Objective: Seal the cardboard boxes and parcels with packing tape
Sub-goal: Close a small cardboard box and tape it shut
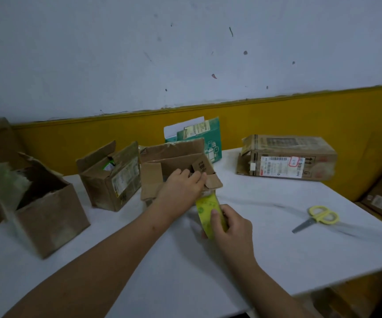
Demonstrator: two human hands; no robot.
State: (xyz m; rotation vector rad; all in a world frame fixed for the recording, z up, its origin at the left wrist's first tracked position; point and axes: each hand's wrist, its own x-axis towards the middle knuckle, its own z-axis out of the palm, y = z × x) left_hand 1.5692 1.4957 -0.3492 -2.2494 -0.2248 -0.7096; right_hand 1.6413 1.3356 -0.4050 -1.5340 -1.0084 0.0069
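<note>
Low and right of centre, the right hand (229,223) wraps its fingers around the yellow tape roll (210,212), probably tilting it so the strip feeds straight toward the middle box (174,161). Just above, the left hand (181,189) lies with its fingers spread flat on that box's near flap, pressing it down, seemingly to pin the tape's end there. The rest of the box gapes and I cannot see what it holds. Scissors (320,218) lie at the right on the white table (185,260), handy for cutting. At lower left a torn box (47,212) stands open, dark inside. Further back, another open box (112,177) shows something green. A long labelled box (286,157) lies on its side at the upper right.
</note>
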